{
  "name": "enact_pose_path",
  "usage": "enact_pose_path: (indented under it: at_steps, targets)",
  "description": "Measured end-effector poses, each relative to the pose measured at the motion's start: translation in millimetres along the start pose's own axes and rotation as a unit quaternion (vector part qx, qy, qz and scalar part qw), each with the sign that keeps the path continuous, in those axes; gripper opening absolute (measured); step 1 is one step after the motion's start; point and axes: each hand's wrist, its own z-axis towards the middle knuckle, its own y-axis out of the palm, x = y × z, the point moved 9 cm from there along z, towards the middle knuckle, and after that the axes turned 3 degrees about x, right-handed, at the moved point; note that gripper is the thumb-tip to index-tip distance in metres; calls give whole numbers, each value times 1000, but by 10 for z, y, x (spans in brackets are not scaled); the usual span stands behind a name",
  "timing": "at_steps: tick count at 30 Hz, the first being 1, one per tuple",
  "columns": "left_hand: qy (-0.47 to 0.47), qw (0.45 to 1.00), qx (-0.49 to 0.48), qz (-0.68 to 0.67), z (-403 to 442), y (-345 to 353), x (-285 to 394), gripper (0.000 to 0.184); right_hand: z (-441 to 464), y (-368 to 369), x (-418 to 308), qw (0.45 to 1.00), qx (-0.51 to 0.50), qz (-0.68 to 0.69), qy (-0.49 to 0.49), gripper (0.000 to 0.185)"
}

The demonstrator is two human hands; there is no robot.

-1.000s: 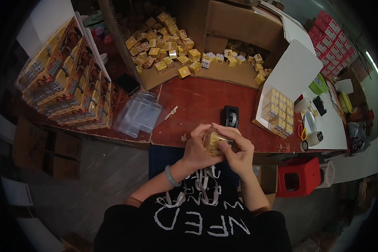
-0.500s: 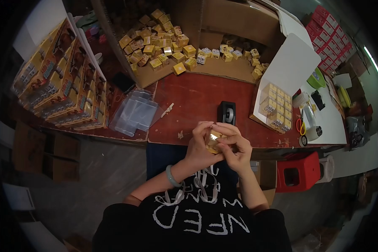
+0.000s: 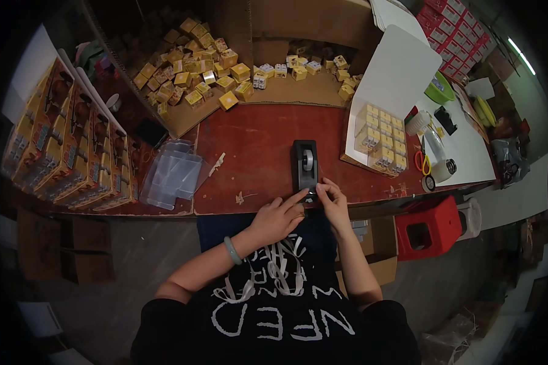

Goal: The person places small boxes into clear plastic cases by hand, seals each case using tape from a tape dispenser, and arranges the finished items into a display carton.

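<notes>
A black tape dispenser [image 3: 305, 165] with a roll in it stands near the front edge of the red table. My left hand [image 3: 276, 220], with a pale bangle on the wrist, is at the dispenser's front end; its index finger reaches to the dispenser and its other fingers curl round a small thing, mostly hidden beneath them. At the dispenser's front right corner is my right hand [image 3: 333, 204], with thumb and index finger pinched together at the cutting end. Whatever lies between those fingertips is too small to make out.
Small yellow boxes [image 3: 195, 67] fill an open carton at the back. Clear plastic sheets [image 3: 175, 173] lie left, beside stacked display boxes [image 3: 73, 146]. On the right are a white-lidded tray of yellow boxes [image 3: 380, 139], scissors [image 3: 425, 164], a green bowl [image 3: 439, 91] and a red stool [image 3: 429, 229].
Both hands have moved from the clear-wrapped yellow box held between them to the front of the tape dispenser. The box is now mostly hidden. The view has shifted to the right.
</notes>
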Motion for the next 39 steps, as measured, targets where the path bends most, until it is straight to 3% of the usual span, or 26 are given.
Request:
enact_pose_path:
  at_steps: [7, 15, 16, 21, 23, 26, 29, 31, 34, 39]
  targets:
    - [-14, 996, 57, -73, -4, -85, 6, 17, 54, 294, 37, 963, -45, 242, 109, 14]
    - [-54, 995, 16, -79, -21, -26, -54, 22, -351, 257, 158, 961, -51, 244, 115, 16]
    - [-51, 995, 18, -79, -24, -19, -52, 22, -346, 253, 127, 972, -25, 226, 55, 15]
    - [-33, 994, 51, -95, -1, -45, -95, 28, -376, 195, 107, 994, -3, 91, -54, 12]
    - [-82, 975, 87, -187, -4, -101, -183, 37, -444, 58, 57, 988, 36, 22, -145, 7]
    - [-111, 936, 111, -316, 45, -203, -183, 53, -515, -228, -730, 970, 26, -143, -196, 3]
    - [-140, 885, 54, -441, 153, -331, 16, 62, -574, -305, -1595, 915, -25, -223, -336, 16]
    - [-145, 861, 11, -488, 254, -447, 161, 62, -630, -200, -2154, 887, -107, -265, -362, 34]
    - [-139, 854, -20, -500, 318, -582, 295, 60, -587, -12, -2342, 929, -310, -57, -196, 45]
    - [-116, 892, -30, -436, 365, -649, 333, 65, -586, 239, -2288, 874, -475, 5, -105, 36]
